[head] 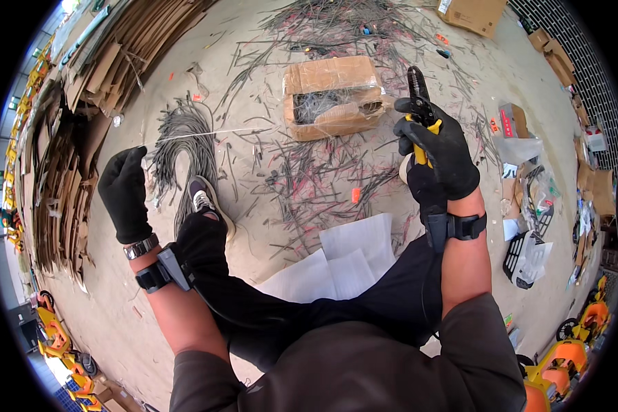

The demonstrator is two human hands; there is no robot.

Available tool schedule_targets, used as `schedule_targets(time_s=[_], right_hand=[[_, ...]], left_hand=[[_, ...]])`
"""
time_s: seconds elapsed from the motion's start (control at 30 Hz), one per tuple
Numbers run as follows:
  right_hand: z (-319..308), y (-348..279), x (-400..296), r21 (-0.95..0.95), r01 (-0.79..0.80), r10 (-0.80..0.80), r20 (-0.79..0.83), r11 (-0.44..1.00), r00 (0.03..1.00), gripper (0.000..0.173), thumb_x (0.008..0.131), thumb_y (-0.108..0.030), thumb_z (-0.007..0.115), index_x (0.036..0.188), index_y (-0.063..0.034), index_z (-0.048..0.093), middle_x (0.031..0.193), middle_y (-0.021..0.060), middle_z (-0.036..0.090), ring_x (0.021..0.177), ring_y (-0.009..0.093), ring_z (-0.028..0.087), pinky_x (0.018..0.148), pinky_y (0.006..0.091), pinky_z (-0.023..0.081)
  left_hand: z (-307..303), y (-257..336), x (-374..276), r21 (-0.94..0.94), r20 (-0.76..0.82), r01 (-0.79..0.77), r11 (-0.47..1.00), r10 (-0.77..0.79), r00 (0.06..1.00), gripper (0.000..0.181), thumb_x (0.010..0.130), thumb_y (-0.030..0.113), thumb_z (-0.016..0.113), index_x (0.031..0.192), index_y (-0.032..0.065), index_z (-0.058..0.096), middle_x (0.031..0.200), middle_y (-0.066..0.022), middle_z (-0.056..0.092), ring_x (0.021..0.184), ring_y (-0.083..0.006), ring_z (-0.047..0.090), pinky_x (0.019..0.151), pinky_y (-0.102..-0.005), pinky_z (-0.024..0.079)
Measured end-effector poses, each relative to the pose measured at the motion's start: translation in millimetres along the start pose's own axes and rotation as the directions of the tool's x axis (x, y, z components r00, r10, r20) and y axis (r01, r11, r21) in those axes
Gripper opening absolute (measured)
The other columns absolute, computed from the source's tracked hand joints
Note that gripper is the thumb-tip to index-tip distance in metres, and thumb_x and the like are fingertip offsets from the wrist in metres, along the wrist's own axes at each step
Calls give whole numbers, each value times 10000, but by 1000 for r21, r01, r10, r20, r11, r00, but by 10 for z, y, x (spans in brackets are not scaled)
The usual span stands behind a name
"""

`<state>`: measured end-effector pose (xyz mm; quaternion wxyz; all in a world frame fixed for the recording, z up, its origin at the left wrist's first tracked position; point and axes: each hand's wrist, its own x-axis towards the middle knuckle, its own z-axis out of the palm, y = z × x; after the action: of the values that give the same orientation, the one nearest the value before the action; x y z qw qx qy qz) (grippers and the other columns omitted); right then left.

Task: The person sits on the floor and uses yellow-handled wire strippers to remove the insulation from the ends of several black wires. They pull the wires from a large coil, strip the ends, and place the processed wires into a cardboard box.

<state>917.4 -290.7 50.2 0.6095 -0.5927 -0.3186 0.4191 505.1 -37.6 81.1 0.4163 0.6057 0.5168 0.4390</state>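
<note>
My left hand [126,193], in a black glove, is raised at the left with its fingers curled together. A thin pale strand [211,134] runs from its fingertips towards a torn cardboard box [335,129]. Wire strippers [419,103] with yellow handles and dark jaws are in the grip of my right hand [445,149], also gloved in black. Their jaws point away from me. Through the box's torn opening shows a tangle of clear and dark strands [319,104]. Below the strand lies a looped bundle of grey cables [188,131], close to my left shoe [206,198].
Cut cable pieces [309,180] litter the floor, with a larger heap [335,20] beyond the box. Flattened cardboard [62,190] is stacked at the left. White foam sheets [358,242] lie between my legs. Packaging and a black slatted part [520,260] are at the right.
</note>
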Motion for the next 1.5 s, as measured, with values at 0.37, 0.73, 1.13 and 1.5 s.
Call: schedule_targets(time_s=[0.37, 0.73, 1.13, 1.5], right_hand=[[-629, -18, 109, -311, 7, -38, -96, 950, 995, 321, 919, -122, 619, 1223, -22, 641, 826, 28, 650, 659, 95, 582, 626, 253, 492], [-663, -121, 122, -111, 148, -165, -165, 983, 972, 391, 947, -118, 623, 1315, 2, 570, 1028, 58, 658, 789, 119, 629, 730, 274, 532], [854, 184, -62, -127, -62, 104, 359, 990, 928, 383, 928, -87, 635, 1286, 26, 558, 966, 66, 640, 810, 125, 621, 735, 279, 520], [674, 134, 24, -222, 46, -4, 189, 974, 982, 295, 918, -109, 638, 1199, -20, 640, 783, 27, 614, 685, 78, 553, 640, 256, 456]], left_hand=[[-453, -383, 210, -12, -115, 127, 992, -128, 985, 109, 895, 89, 704, 946, -5, 729, 588, 69, 478, 464, -15, 353, 437, -192, 221], [-57, -462, 202, 281, 89, -132, 950, 111, 990, 157, 899, 116, 637, 946, 23, 755, 722, 25, 640, 591, -49, 496, 540, -228, 390], [1580, 46, -1116, -56, 639, 87, 995, -31, 769, 162, 924, 145, 704, 960, -12, 710, 731, 15, 627, 631, -36, 519, 557, -222, 433], [1336, 159, -1099, 0, 690, 450, 893, -326, 646, 224, 955, 191, 646, 1023, -12, 714, 638, 3, 589, 475, -29, 452, 424, -189, 330]])
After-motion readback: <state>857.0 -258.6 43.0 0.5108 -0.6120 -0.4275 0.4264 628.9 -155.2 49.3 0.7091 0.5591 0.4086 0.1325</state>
